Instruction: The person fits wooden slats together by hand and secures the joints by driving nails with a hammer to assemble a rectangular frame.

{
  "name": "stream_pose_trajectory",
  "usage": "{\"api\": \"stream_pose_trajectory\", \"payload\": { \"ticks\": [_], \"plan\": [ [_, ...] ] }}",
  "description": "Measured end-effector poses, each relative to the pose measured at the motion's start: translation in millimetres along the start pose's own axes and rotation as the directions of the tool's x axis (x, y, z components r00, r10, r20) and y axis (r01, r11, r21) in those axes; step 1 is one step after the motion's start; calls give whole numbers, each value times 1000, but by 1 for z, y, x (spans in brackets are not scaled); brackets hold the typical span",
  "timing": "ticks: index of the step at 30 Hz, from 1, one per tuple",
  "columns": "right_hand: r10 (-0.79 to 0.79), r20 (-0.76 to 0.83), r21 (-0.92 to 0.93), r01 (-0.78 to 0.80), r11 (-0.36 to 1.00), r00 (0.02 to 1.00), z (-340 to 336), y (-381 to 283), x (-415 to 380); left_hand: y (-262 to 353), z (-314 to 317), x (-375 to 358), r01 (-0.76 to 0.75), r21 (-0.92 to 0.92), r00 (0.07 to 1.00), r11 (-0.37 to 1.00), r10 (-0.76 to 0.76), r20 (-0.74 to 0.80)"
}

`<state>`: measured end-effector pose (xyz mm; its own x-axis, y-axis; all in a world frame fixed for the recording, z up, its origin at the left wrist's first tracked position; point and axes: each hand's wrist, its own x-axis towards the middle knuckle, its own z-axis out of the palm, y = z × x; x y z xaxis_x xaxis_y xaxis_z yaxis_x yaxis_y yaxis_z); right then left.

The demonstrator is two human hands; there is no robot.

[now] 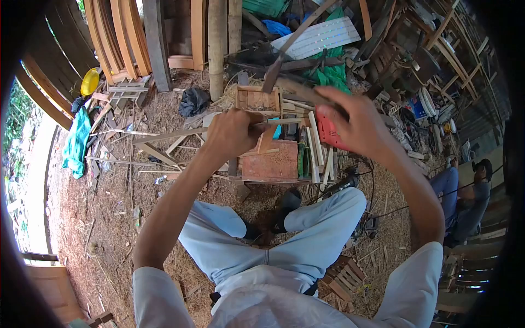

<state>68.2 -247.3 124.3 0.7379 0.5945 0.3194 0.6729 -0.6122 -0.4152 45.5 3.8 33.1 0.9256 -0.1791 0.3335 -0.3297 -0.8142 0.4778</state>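
My left hand [232, 133] is closed around a thin wooden strip [290, 121] that runs sideways above the low workbench, with a short wood piece [267, 139] just beside my fingers. My right hand [355, 117] grips the wooden handle of a hammer [299, 91]; its dark head [272, 75] is raised to the left of my fingers, above an open wooden box [257, 100]. Below my left hand lies a worn reddish board [270, 164]. A red object [332, 131] sits under my right hand.
Pale wooden strips [314, 145] lie right of the board. A bamboo post [216, 49] stands beyond the bench, near a black plastic bag [194, 102]. A person [471, 199] sits at the right. Scrap wood and shavings cover the ground.
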Motion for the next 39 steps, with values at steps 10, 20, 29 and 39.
{"api": "stream_pose_trajectory", "payload": {
  "ticks": [10, 20, 29, 39],
  "plan": [
    [43, -8, -109, -44, 993, 999, 23, -21, -29, -4, 9, -5, 44, 78, 999, 996, -44, -10],
    [6, -29, -114, -9, 993, 1000, 22, -24, -28, -17, 18, 0, 25, 117, 1000, 993, -26, 4],
    [113, 121, -171, -92, 981, 986, 22, -23, -28, -1, 4, -1, 52, 19, 998, 998, -52, 19],
    [-34, -59, -138, 26, 990, 998, 34, -15, -32, 9, -2, -2, 128, 99, 988, 987, -135, 69]
  ]
}}
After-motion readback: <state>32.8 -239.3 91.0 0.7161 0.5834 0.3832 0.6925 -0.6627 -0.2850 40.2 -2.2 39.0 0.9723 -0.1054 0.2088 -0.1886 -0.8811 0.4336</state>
